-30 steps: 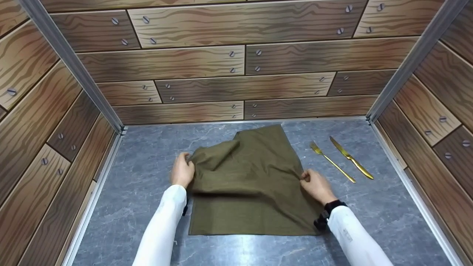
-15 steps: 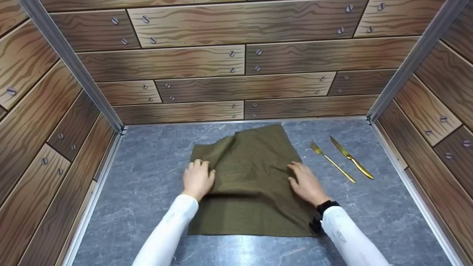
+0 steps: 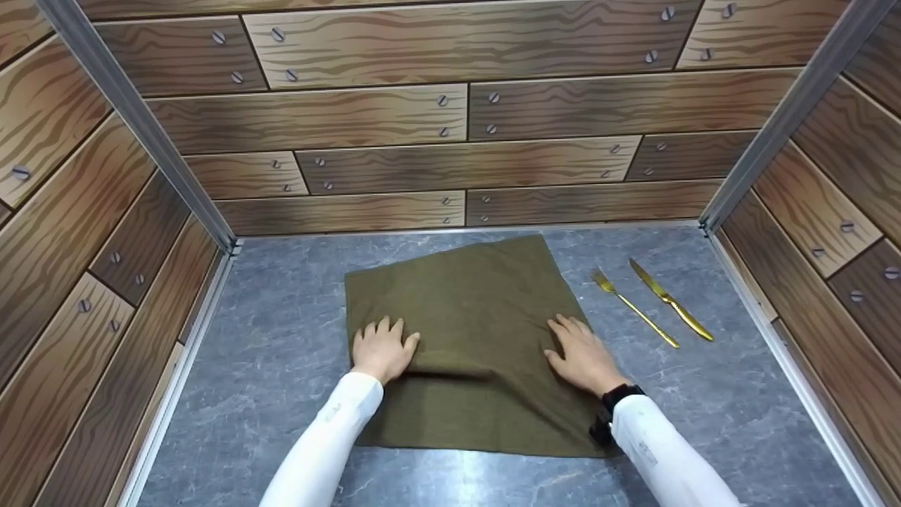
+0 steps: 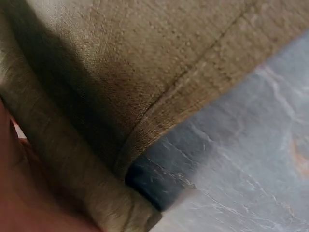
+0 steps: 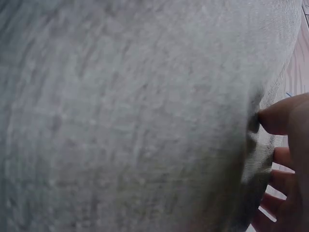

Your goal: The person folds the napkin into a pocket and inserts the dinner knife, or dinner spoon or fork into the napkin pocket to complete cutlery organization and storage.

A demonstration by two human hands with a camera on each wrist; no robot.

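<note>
An olive-brown cloth (image 3: pixel 464 303) lies spread on the grey marbled surface, with a raised fold running across its middle and down toward the near right. My left hand (image 3: pixel 383 352) rests with spread fingers on the cloth's left part. On its right edge lies my right hand (image 3: pixel 581 355), fingers extended and thumb apart. Close up in the left wrist view, the cloth (image 4: pixel 145 72) shows a stitched hem and a raised fold beside the hand. In the right wrist view the cloth (image 5: pixel 135 111) fills most of the picture, and the fingertips touch it.
To the right of the cloth lie a gold fork (image 3: pixel 637 310) and a gold knife (image 3: pixel 669 299), side by side and slanted. Wood-patterned walls (image 3: pixel 464 113) enclose the surface at the back and on both sides, with metal rails along the corners.
My left hand has let go of the cloth's left edge and moved right onto it. The far left corner now lies spread out flat. My right hand has loosened its pinch and flattened.
</note>
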